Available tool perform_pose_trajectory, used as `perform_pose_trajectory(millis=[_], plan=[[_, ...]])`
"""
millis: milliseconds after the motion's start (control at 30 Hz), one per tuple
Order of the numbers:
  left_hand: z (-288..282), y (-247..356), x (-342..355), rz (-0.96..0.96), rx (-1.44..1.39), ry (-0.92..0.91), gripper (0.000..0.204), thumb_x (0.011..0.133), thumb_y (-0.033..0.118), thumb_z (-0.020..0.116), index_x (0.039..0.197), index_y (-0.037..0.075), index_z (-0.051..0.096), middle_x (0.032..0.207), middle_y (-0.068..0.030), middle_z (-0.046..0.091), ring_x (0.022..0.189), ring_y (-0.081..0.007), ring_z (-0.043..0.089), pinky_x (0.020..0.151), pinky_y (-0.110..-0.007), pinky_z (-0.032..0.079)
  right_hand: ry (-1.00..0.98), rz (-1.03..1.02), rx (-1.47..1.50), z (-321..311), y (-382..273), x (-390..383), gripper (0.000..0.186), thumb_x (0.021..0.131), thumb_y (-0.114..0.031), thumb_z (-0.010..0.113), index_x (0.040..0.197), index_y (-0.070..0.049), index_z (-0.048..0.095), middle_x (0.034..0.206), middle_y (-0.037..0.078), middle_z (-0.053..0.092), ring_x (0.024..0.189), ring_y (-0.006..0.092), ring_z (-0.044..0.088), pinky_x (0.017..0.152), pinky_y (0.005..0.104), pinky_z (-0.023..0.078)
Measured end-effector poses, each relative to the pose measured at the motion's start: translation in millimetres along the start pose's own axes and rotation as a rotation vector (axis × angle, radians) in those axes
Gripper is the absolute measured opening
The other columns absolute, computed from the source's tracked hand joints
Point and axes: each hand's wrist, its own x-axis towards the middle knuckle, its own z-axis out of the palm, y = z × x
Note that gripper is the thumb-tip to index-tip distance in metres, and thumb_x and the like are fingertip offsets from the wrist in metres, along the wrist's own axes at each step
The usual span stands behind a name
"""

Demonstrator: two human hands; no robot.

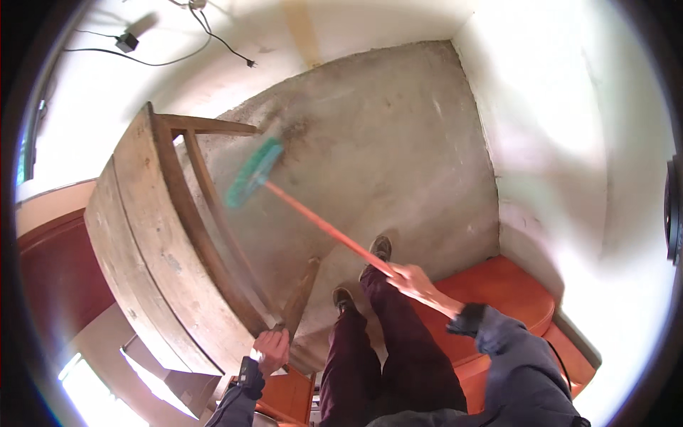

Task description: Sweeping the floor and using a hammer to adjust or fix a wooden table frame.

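A broom with an orange-red handle (324, 226) slants across the view, its green-bristled head (252, 174) slightly blurred over the floor beside the table. My right hand (416, 285) is closed round the upper part of that handle, in front of my right leg. At the lower left, my left hand (271, 347) grips the near corner of an old wooden table (149, 235), fingers curled over its edge close to a leg (302, 292). Whether the table is tilted or stands level, I cannot tell.
Bare grey concrete floor (398, 142) runs to white walls at the back and right. An orange seat or box (491, 306) stands by my right leg. Black cables and a plug-in adapter (126, 43) hang at the upper left. My shoes (380, 248) are on the floor.
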Motion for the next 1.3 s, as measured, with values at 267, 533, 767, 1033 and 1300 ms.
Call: perform_pose_trajectory(millis=[267,533,767,1033,1300], plan=[[-14,12,33,0.046,-0.099,-0.194,0.021,0.072,0.009,0.061,0.091,0.001,0.062,0.07,-0.0095,0.058,0.067,-0.0237,0.06,0.058,-0.032,0.046,0.205,0.43,0.44,-97,-60,-36,0.027,0.082,-0.012,0.055,0.108,-0.004,0.058,0.051,0.0,0.042,0.04,0.0087,0.045,0.036,0.0292,0.037],[-102,116,197,-0.723,-1.799,-0.295,0.036,0.095,0.029,0.045,0.111,-0.002,0.054,0.095,-0.0114,0.062,0.083,-0.0181,0.063,0.072,-0.029,0.052,0.412,0.44,0.465,-97,-111,82,0.014,0.079,-0.01,0.051,0.088,0.001,0.051,0.056,0.004,0.046,0.04,0.0123,0.048,0.033,0.0276,0.04],[-195,111,235,-1.046,-2.105,-0.399,0.036,0.089,0.022,0.054,0.119,0.003,0.047,0.079,-0.0065,0.055,0.055,-0.0095,0.052,0.047,-0.025,0.046,0.461,0.531,0.636,-104,-202,140,0.009,0.079,-0.011,0.052,0.082,-0.002,0.05,0.058,0.002,0.047,0.04,0.0097,0.046,0.035,0.0258,0.04],[-287,21,201,-1.023,-2.3,-0.059,0.04,0.087,0.011,0.052,0.124,0.0,0.043,0.074,-0.001,0.047,0.049,-0.0027,0.034,0.039,-0.016,0.03,0.547,0.263,0.824,-13,-272,229,0.018,0.073,-0.013,0.058,0.062,-0.004,0.048,0.051,0.001,0.045,0.042,0.0151,0.049,0.039,0.0313,0.041],[-330,-26,211,-1.182,-2.342,0.333,0.036,0.09,0.01,0.049,0.123,0.0,0.041,0.081,-0.0041,0.047,0.055,-0.0021,0.033,0.04,-0.015,0.029,0.208,0.215,0.871,20,-355,291,0.025,0.068,-0.009,0.057,0.047,-0.001,0.044,0.053,0.01,0.05,0.047,0.0197,0.054,0.043,0.0351,0.043]])
